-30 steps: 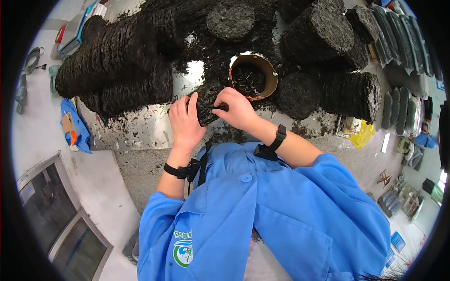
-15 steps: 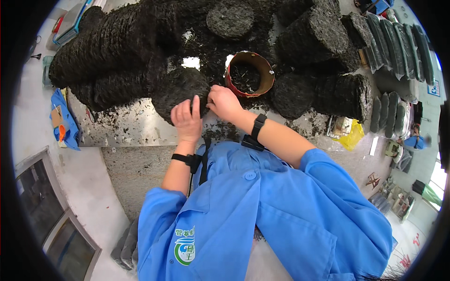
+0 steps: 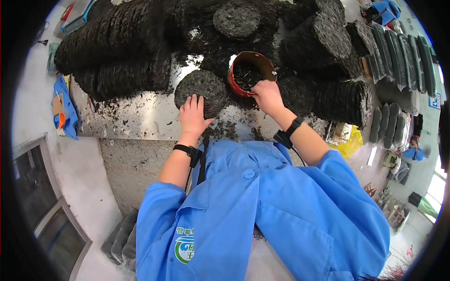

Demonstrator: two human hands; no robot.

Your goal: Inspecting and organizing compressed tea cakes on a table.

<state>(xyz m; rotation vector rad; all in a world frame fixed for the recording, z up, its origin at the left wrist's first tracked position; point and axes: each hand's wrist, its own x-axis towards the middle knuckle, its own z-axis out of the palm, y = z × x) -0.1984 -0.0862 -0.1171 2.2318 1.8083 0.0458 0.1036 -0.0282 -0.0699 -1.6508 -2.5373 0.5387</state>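
Observation:
A round dark cake of dried seaweed (image 3: 200, 89) lies on the metal tabletop in front of me. My left hand (image 3: 193, 118) rests on its near edge with the fingers stretched out and the thumb apart. To its right stands a round red tub (image 3: 241, 89) with a brown inside and dark seaweed scraps at the bottom. My right hand (image 3: 270, 97) is at the tub's near right rim, fingers bent together. What they pinch, if anything, is hidden by the hand.
Long rows of stacked seaweed cakes (image 3: 117, 40) fill the left; more stacks (image 3: 323, 42) stand right. A single cake (image 3: 236, 19) lies beyond the tub. Loose scraps litter the metal table (image 3: 140, 117). Bagged packs (image 3: 393, 51) and a yellow bag (image 3: 351, 143) are farther right.
My right hand has left the seaweed cake's edge and moved right to the tub's rim. My left hand has shifted slightly and flattened on the cake, which now lies flatter.

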